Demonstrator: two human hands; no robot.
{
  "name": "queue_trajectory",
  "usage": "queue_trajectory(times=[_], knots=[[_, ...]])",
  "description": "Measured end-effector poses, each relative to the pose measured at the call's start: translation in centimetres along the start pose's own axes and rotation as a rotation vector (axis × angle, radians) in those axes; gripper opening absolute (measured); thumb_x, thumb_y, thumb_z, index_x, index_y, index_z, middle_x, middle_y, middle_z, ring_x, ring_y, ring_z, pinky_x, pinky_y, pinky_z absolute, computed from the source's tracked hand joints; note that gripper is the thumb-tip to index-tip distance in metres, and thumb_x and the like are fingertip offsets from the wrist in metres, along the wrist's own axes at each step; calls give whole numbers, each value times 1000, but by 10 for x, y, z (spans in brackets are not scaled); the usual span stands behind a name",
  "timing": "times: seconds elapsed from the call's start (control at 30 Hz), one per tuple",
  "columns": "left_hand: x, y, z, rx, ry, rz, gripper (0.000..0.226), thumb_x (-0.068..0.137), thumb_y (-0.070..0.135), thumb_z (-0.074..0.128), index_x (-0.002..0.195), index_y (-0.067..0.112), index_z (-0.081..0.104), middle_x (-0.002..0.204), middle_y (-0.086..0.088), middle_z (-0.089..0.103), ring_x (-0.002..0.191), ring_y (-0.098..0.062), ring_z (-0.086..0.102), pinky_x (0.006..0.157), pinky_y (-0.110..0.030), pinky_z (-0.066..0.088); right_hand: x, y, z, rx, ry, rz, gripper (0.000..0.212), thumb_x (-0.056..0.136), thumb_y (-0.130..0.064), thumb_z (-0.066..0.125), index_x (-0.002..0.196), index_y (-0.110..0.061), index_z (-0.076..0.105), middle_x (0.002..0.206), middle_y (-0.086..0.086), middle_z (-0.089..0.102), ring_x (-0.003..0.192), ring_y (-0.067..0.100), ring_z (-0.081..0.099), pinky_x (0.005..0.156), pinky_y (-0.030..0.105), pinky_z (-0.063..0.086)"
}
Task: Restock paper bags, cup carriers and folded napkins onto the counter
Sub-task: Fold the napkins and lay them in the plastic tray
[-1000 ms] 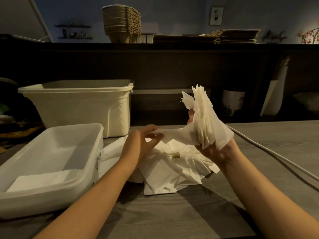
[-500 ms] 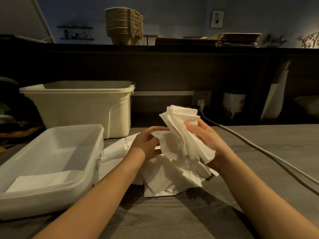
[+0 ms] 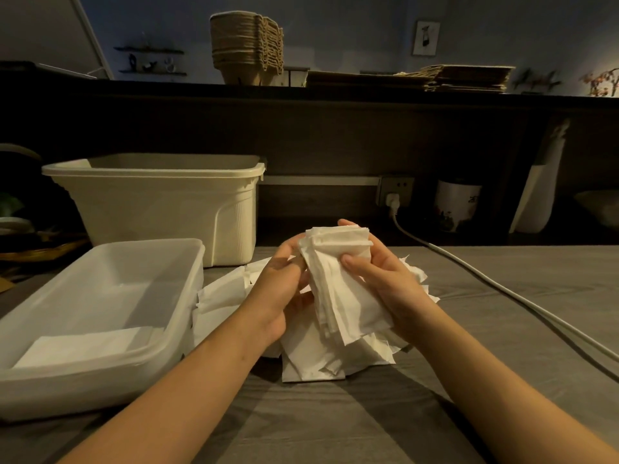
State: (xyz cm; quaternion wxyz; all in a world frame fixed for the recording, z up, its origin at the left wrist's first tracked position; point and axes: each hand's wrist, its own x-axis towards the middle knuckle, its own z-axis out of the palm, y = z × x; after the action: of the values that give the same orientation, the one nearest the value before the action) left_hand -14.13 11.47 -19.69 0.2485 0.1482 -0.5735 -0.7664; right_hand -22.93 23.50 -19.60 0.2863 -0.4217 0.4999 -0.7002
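A bundle of white folded napkins [image 3: 338, 283] is held upright between both hands above the grey table. My right hand [image 3: 385, 279] grips it from the right, thumb across its front. My left hand [image 3: 281, 283] holds its left edge with curled fingers. More loose napkins [image 3: 311, 360] lie in a heap on the table beneath. On the dark counter behind, a stack of brown cup carriers [image 3: 246, 48] stands at the left and flat paper bags [image 3: 465, 77] lie at the right.
A shallow translucent tub [image 3: 181, 289] with one napkin inside sits at the left. Behind it stands a cream bin [image 3: 160, 202]. A white cable [image 3: 502, 289] runs from a wall socket [image 3: 395, 192] across the table's right side. A white jar [image 3: 457, 205] stands under the counter.
My right hand has brought the fanned napkin bundle down and turned it upright. My left hand has risen from the heap and taken the bundle's left edge.
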Motion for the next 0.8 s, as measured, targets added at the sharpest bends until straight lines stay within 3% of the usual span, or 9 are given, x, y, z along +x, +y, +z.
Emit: queue_trajectory(times=[0.1,0.2,0.3,0.47,0.57,0.7,0.8], knots=[[0,0,1,-108,-30,-80,15,93,25,53,104,22,62,85,1,67,74,-12,63,55,-25,50,2,2,0,-50,98,-41,38,88,-12,56,114,-39,53,100,-1,67,85,18,67,72,32,57],[0,-1,1,-198,-78,-149,23,93,30,52,102,15,66,88,-4,67,79,-17,64,65,-29,53,2,4,1,-111,193,-77,35,90,-14,56,112,-41,54,107,5,64,88,22,66,72,35,57],[-2,-2,2,-256,-108,-161,34,94,36,47,110,11,64,91,-7,69,83,-19,66,72,-31,55,2,3,2,-159,256,-133,34,90,-14,56,108,-42,53,105,0,63,88,19,65,71,32,57],[-3,-3,3,-270,-160,-144,46,91,51,42,114,16,61,93,-5,70,87,-18,66,69,-31,54,5,7,0,-266,345,-150,30,90,-17,56,105,-43,49,105,-5,61,90,15,64,72,29,56],[-5,-4,5,-202,-216,-101,49,77,49,55,115,18,60,93,-4,70,82,-16,68,63,-27,55,6,8,1,-457,362,-181,30,92,-19,54,105,-45,46,102,-12,57,85,6,60,66,19,52],[-7,-8,8,-105,-203,-46,39,79,25,62,117,16,56,97,-5,68,85,-16,67,67,-28,55,8,11,5,-666,255,-291,41,94,-15,49,113,-49,40,109,-22,43,102,1,49,85,23,46],[-6,-12,8,-105,-132,-46,30,86,19,60,116,18,58,93,-3,70,81,-16,68,64,-29,54,11,15,5,-799,197,-194,45,96,-24,44,134,-42,28,121,-17,34,117,8,38,99,31,38]])
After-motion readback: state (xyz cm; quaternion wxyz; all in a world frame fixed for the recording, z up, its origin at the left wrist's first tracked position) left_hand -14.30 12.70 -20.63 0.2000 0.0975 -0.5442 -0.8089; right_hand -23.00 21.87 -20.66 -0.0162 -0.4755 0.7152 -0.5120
